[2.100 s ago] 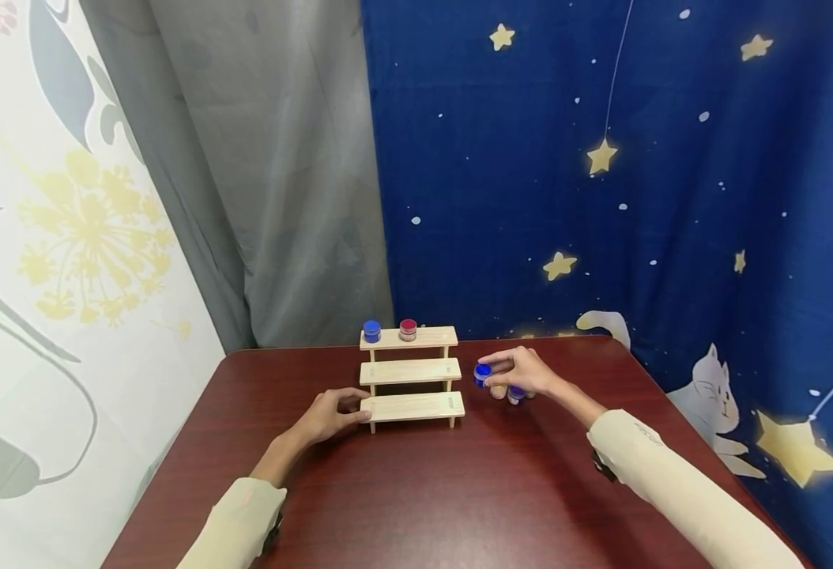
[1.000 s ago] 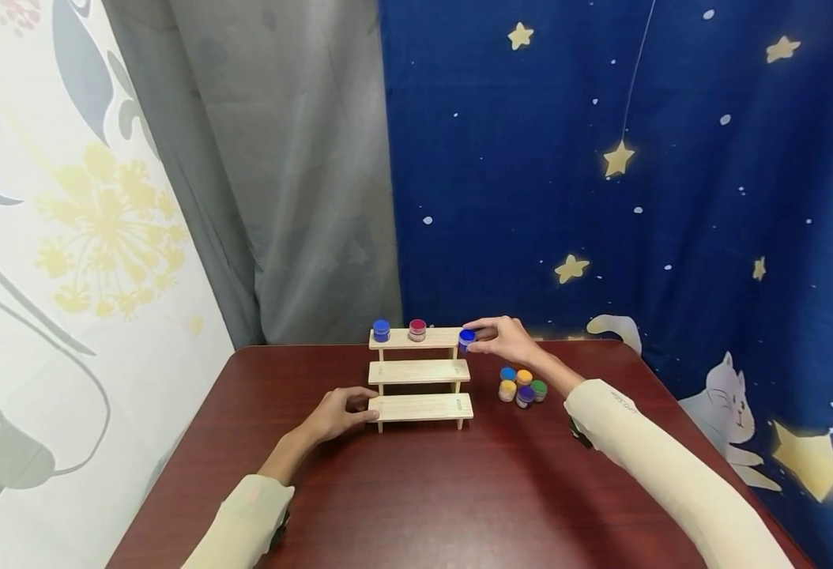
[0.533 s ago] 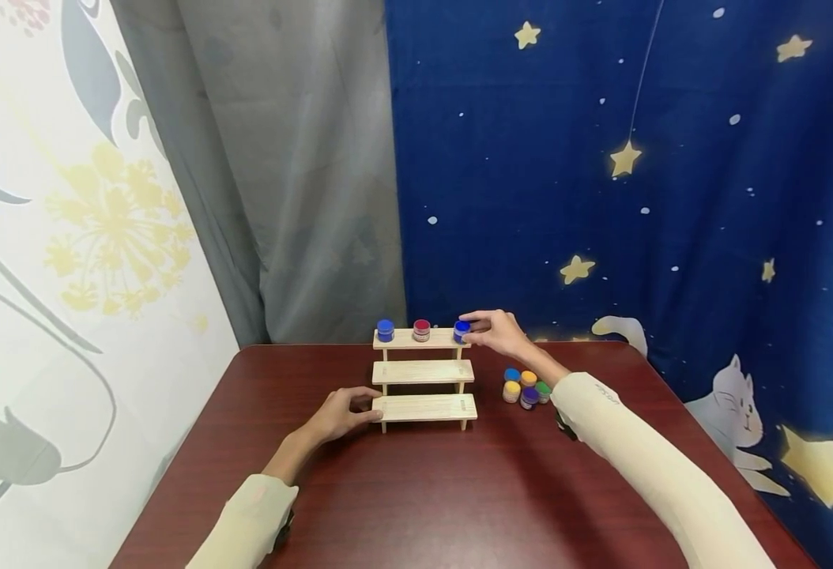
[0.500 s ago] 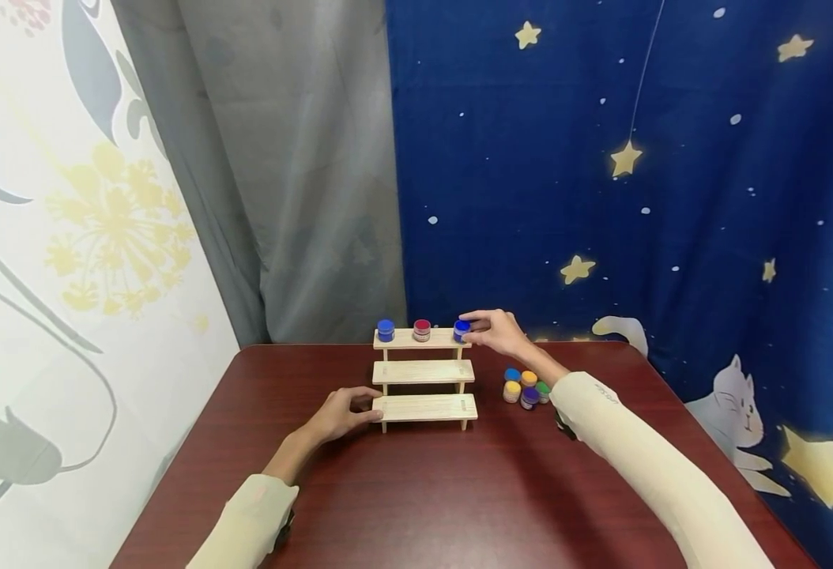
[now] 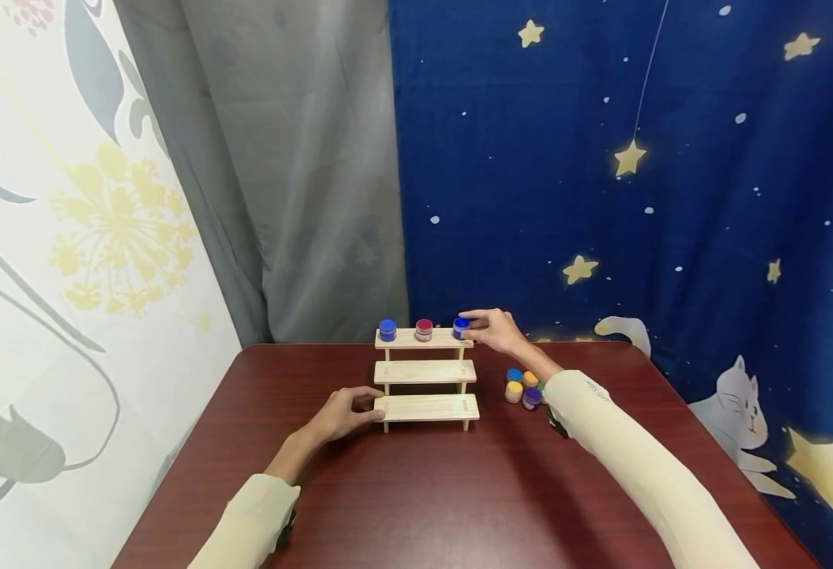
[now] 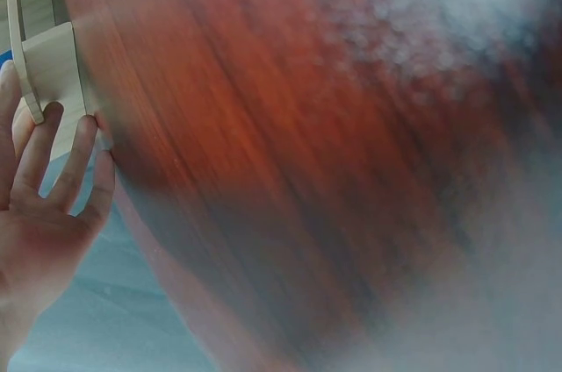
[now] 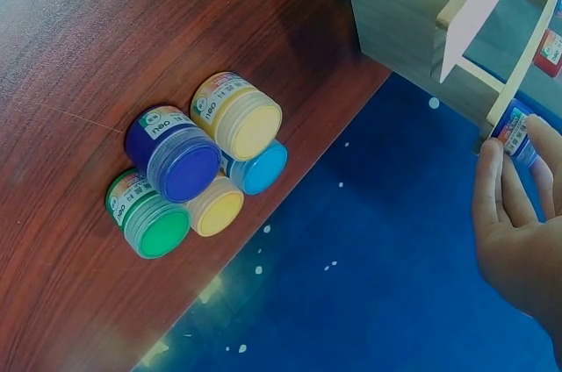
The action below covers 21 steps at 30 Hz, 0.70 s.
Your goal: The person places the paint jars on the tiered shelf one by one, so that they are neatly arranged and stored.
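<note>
A three-step wooden display stand point(image 5: 426, 407) rests on the dark red table. My left hand point(image 5: 338, 415) holds the left end of its lowest step, thumb at the front corner. In the left wrist view, the fingers of that hand point(image 6: 39, 214) reach against the stand's pale wood point(image 6: 57, 65). At the right end of the top step, my right hand point(image 5: 498, 330) pinches a small blue paint jar point(image 5: 461, 328) between thumb and fingers. The right wrist view shows this jar point(image 7: 513, 129) right at the plank's end. Another blue jar point(image 5: 387, 330) and a red jar point(image 5: 424, 330) stand on the same step.
Right of the stand, several paint jars cluster on the table point(image 5: 416, 490): yellow point(image 7: 250, 126), purple-blue point(image 7: 184, 166), green point(image 7: 158, 227), light blue point(image 7: 263, 168) and orange-yellow point(image 7: 216, 207). Grey and starry blue curtains point(image 5: 530, 197) hang close behind the table's back edge.
My right hand has carried the blue jar from beside the cluster up and left to the top step's right end. My left hand has stayed on the lowest step.
</note>
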Available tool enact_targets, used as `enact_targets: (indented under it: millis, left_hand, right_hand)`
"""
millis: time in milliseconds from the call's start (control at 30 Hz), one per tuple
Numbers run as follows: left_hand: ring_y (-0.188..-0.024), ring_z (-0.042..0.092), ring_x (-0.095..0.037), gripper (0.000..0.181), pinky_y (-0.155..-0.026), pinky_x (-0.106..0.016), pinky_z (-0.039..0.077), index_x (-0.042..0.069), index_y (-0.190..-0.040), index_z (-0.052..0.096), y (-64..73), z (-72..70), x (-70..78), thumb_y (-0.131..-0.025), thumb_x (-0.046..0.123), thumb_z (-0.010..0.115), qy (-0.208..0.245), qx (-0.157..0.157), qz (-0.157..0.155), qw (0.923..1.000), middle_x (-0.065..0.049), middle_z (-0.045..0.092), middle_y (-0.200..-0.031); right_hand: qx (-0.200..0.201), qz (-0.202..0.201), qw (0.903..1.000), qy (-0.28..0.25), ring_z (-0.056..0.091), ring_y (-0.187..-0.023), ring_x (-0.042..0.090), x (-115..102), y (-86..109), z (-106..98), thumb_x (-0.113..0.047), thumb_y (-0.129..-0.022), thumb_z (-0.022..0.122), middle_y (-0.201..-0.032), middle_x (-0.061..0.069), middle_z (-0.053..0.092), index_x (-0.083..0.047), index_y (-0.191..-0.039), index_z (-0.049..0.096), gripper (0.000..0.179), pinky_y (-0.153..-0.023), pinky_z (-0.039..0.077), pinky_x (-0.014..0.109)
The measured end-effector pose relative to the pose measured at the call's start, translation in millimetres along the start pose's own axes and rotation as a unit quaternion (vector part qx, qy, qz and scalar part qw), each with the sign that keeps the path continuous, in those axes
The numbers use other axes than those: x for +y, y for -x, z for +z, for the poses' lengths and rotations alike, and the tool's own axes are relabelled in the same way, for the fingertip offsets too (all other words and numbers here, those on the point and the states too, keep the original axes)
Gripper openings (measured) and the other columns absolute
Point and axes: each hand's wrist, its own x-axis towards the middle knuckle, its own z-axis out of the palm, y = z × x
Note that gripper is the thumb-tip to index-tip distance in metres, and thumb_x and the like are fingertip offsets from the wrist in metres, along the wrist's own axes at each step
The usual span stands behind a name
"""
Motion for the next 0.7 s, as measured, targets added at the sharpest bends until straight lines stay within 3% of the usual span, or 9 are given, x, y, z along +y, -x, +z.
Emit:
enact_targets:
  millis: [300, 533, 700]
  left_hand:
    - [-0.096, 0.07, -0.016, 0.034, -0.085, -0.037, 0.057, 0.011, -0.122, 0.074, -1.2, 0.6, -0.7, -0.092, 0.022, 0.083, -0.001, 0.0, -0.003, 1.0, -0.004, 0.076, -0.106]
    - [-0.095, 0.069, -0.015, 0.034, -0.083, -0.033, 0.056, 0.012, -0.122, 0.075, -1.4, 0.5, -0.1, -0.091, 0.024, 0.083, -0.004, -0.001, -0.013, 0.9999, -0.003, 0.076, -0.106]
    - [-0.095, 0.069, -0.015, 0.035, -0.083, -0.032, 0.056, 0.012, -0.123, 0.074, -0.8, -0.6, 1.0, -0.091, 0.024, 0.083, -0.008, -0.002, -0.018, 0.9998, -0.003, 0.076, -0.106]
  right_hand:
    - [0.006, 0.018, 0.9998, 0.0, 0.076, -0.086, 0.028, 2, 1.3, -3, -0.015, -0.094, 0.08, -0.114, 0.018, 0.076, -0.004, -0.141, 0.064, 0.051, -0.072, 0.06, 0.033]
    - [0.002, 0.02, 0.9996, -0.022, 0.075, -0.103, 0.029, 3, 7.4, -5, -0.01, -0.09, 0.082, -0.116, 0.019, 0.075, -0.003, -0.141, 0.063, 0.055, -0.083, 0.061, 0.038]
    - [-0.001, 0.016, 0.9995, -0.027, 0.074, -0.106, 0.032, 4, 12.0, -7, -0.007, -0.087, 0.085, -0.122, 0.023, 0.072, -0.001, -0.14, 0.063, 0.057, -0.088, 0.059, 0.041]
